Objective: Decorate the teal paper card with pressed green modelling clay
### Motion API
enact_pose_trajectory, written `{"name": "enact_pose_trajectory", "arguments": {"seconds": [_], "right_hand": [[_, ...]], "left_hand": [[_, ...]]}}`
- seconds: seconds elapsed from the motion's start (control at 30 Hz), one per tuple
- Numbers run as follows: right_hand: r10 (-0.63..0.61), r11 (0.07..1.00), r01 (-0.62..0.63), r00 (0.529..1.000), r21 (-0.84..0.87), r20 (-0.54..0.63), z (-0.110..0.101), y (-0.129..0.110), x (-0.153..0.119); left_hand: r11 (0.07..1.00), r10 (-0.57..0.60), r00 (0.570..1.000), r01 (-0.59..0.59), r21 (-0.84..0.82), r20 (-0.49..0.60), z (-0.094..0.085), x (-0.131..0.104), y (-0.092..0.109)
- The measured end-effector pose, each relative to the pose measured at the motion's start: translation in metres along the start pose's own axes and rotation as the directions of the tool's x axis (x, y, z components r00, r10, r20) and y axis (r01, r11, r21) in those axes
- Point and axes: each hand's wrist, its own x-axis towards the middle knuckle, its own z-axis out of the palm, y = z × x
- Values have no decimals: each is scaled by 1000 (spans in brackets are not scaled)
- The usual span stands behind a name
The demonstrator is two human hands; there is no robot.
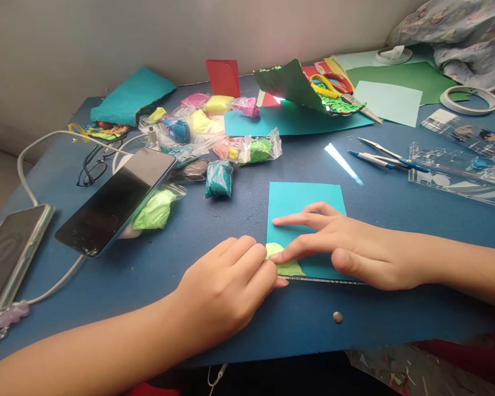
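While my left hand (230,283) curls, grip hidden, and my right hand (352,245) spreads, fingertip on flattened lime-green clay (292,269) at square turquoise card's (291,201) seven o'clock, hard pressing could tear it.

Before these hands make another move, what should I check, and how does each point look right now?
- Blue sheet lying under the right hand: ok.
- Yellow-green clay on the sheet's near left corner: ok.
- Right fingertip touching the clay: ok.
- Left hand at that same corner: ok.
- Clay stuck firmly: cannot tell.
- Black phone apart from both hands: ok.
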Motion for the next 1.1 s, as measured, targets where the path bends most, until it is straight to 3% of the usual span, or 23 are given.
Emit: {"name": "enact_pose_trajectory", "arguments": {"seconds": [0.2, 0.4, 0.57, 0.87, 1.1], "right_hand": [[11, 997, -6, 998, -71, 66, -4, -2, 4], [15, 1000, -16, 999, -7, -47, -1, 0, 2], [-23, 989, 31, 998, -142, 56, 1, -1, 3], [-35, 998, 32, 997, -50, -63, 3, 4, -1], [-86, 987, 81, 996, -137, -33, 6, 6, -2]], "left_hand": [[1000, -4, 1000, 4, 13, 5, -1, 0, 1], [997, 10, 1000, -9, 76, -11, 0, -1, 1], [996, 23, 1000, -21, 91, -19, 1, -2, 0], [992, 13, 1000, -10, 123, -23, 2, -2, 0], [992, 10, 1000, -8, 125, -20, 1, -2, 1]]}}
